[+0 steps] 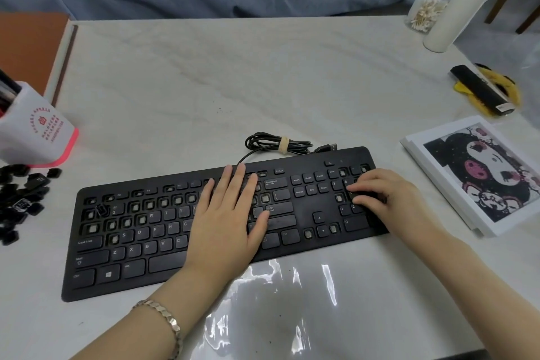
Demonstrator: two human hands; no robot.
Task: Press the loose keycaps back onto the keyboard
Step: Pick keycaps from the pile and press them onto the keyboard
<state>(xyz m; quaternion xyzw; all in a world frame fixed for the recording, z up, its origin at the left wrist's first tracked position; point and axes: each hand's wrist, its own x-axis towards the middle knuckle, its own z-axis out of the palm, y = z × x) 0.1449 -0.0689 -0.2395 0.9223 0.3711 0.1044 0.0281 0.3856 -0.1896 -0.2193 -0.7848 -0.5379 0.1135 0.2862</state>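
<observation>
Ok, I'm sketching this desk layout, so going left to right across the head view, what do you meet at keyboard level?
loose keycaps in a pile → left hand, flat on the keyboard → right hand at its right end → cartoon picture

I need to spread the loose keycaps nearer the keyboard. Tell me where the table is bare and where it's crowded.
Bare: the stretch behind the keyboard and coiled cable, between the pen cup and the white bottle; the near-left corner in front of the keyboard. Crowded: left edge by the keycap pile, right side around the picture.
</observation>
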